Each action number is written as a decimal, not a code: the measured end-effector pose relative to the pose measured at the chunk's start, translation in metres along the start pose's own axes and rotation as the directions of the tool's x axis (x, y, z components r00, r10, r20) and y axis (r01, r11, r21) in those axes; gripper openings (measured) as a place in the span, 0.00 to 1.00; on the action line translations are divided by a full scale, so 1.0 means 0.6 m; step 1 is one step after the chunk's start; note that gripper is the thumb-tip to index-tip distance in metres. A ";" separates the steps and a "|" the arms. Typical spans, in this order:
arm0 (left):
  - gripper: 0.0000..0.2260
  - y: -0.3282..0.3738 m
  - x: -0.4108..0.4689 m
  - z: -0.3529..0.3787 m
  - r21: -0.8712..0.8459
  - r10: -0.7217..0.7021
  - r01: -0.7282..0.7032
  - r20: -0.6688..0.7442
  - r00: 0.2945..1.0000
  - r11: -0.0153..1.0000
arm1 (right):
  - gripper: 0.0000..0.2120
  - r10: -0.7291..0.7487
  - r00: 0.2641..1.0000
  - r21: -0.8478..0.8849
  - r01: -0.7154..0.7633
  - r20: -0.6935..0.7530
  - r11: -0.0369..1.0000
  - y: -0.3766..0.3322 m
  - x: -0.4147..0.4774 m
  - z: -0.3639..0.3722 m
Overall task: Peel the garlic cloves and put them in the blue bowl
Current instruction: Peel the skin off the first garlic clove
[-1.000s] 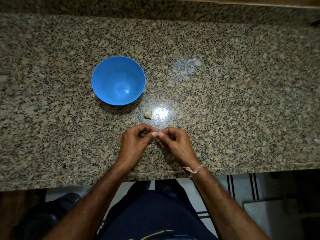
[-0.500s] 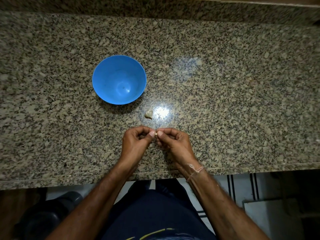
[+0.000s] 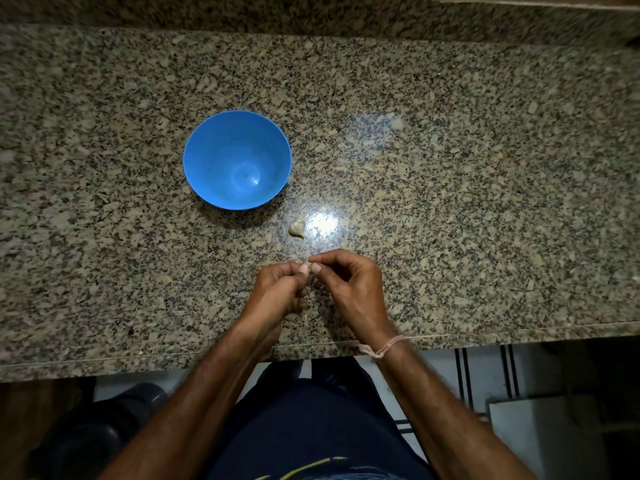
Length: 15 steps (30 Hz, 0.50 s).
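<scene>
Nearest the camera, dark clothing (image 3: pixel 311 427) is seen below the front edge of the table (image 3: pixel 467 209), and two bare forearms are stretched out over it. A thin pale thread (image 3: pixel 381 348) is tied round the right wrist, right above that edge.

Further in, the left hand (image 3: pixel 277 289) and the right hand (image 3: pixel 356 289) are brought together at the fingertips, just over the speckled stone. And there it is: a pinched clove (image 3: pixel 305 261) is caught between them, with only a small pale sliver shown past the nails. Both grips are narrow and closed on it, thumb against fingers on each side. Whether any skin is left on it cannot be told.

Just beyond the fingertips, a loose clove (image 3: pixel 297 229) is laid on the table, apart from both hands, beside a bright glare (image 3: pixel 323 223) on the stone. Beyond that and to the left, the blue bowl (image 3: pixel 207 147) is stood upright, near the loose clove but not touching it, its blue bottom shown in full.

Held against the frame half a second back, little is changed. The bowl and the loose clove are found in the same places, and the pinch is kept at the same spot. The right hand's fingers are arched a touch higher, and the left hand is tucked lower.
</scene>
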<state>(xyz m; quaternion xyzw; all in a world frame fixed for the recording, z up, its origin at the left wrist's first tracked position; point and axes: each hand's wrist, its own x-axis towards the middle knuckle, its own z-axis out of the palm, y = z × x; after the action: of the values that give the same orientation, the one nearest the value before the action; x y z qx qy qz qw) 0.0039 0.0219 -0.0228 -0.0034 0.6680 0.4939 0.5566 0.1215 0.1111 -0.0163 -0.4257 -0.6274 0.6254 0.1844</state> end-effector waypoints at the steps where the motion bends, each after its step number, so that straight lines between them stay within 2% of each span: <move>1: 0.10 0.001 -0.004 0.002 0.026 0.021 -0.021 -0.011 1.000 0.999 | 0.04 -0.015 1.000 -0.032 0.014 -0.006 0.999 0.000 0.000 0.003; 3: 0.09 0.003 -0.014 0.007 0.272 0.175 -0.151 -0.065 0.982 0.950 | 0.05 0.041 0.999 -0.013 -0.042 -0.028 0.999 0.001 -0.001 0.006; 5: 0.06 0.009 -0.022 0.009 0.519 0.391 -0.307 -0.058 0.919 0.798 | 0.07 0.231 0.973 0.191 -0.226 -0.005 0.955 0.000 0.000 0.004; 7: 0.04 0.014 -0.024 0.004 0.536 0.468 -0.385 -0.020 0.884 0.751 | 0.11 0.400 0.910 0.428 -0.406 0.109 0.808 -0.001 -0.001 -0.001; 9: 0.02 0.016 -0.022 -0.004 0.499 0.462 -0.402 0.004 0.887 0.768 | 0.12 0.465 0.866 0.535 -0.485 0.184 0.691 0.002 0.001 -0.005; 11: 0.01 0.016 -0.022 -0.011 0.458 0.460 -0.420 0.027 0.887 0.783 | 0.09 0.481 0.852 0.570 -0.506 0.209 0.648 0.005 0.003 -0.005; 15: 0.02 0.015 -0.023 -0.012 0.390 0.451 -0.433 0.050 0.891 0.813 | 0.07 0.481 0.846 0.571 -0.517 0.229 0.637 0.003 0.006 -0.003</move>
<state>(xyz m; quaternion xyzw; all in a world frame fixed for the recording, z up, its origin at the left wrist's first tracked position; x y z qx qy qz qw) -0.0013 0.0142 -0.0073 0.2516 0.7476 0.4660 0.4008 0.1214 0.1148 -0.0189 -0.4811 -0.2521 0.8317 0.1149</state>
